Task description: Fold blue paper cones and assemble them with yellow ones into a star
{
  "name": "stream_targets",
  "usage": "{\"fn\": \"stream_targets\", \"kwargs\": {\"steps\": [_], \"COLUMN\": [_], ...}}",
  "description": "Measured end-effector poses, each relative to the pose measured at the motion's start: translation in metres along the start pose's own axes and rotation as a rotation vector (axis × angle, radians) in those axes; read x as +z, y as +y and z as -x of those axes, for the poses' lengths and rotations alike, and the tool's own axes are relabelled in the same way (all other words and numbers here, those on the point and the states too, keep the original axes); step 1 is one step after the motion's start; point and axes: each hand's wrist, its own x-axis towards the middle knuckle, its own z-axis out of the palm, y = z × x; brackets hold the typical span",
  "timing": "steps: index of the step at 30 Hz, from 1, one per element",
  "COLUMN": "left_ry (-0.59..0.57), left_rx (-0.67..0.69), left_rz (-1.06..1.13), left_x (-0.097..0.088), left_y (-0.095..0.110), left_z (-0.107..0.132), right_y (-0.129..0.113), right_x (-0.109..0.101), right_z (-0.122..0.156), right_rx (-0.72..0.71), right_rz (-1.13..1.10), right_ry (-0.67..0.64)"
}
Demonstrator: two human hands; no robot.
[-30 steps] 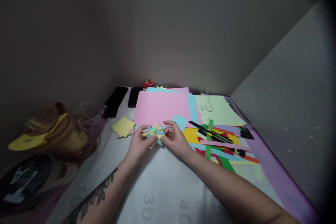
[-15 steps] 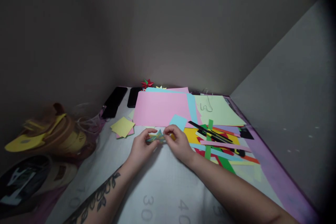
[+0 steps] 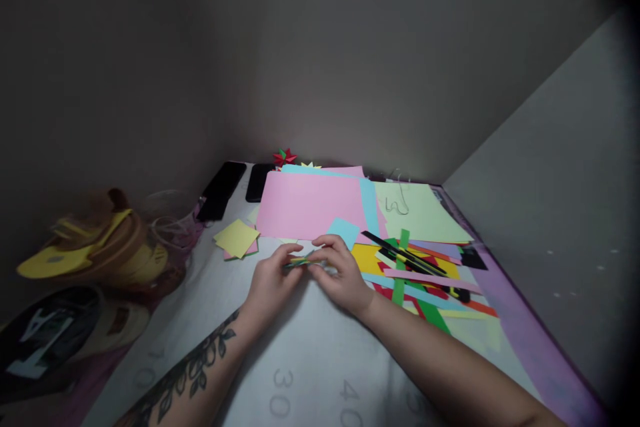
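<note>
A small folded paper piece in blue and yellow [image 3: 299, 261] is pinched between my two hands, above the white table cover. My left hand [image 3: 275, 275] has its thumb and fingers closed on the piece's left side. On the right side, the thumb and fingers of my right hand [image 3: 341, 273] press on it, hiding part of it. The piece appears nearly edge-on, so its full shape is hidden. Just behind the right hand lies a light blue paper square [image 3: 343, 231]. To the left is a small stack of yellow and pink paper squares [image 3: 237, 239].
Large pink sheets [image 3: 310, 203] and pale green sheets [image 3: 420, 210] lie at the back. Coloured strips and scraps [image 3: 425, 280] cover the right. Two black phones [image 3: 224, 188] and a red paper star [image 3: 285, 157] are behind. Caps [image 3: 90, 247] sit at left.
The folded paper has been tilted flatter; its pointed top no longer shows. My right hand's fingers have shifted over it. The camera view has moved slightly.
</note>
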Motion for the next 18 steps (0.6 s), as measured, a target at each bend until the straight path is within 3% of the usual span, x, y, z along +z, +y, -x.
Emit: {"fn": "stream_targets", "kwargs": {"steps": [6, 18], "left_ry": [-0.004, -0.053], "left_rx": [-0.066, -0.045], "left_rz": [0.054, -0.011], "left_x": [0.0021, 0.0013], "left_y": [0.001, -0.0006], "left_z": [-0.0016, 0.0003], "right_y": [-0.0003, 0.0016], "right_x": [0.0002, 0.0003], "right_z": [-0.0012, -0.0003], "right_rx": [-0.091, -0.087], "right_rz": [0.052, 0.108], "right_ry": [-0.015, -0.045]}}
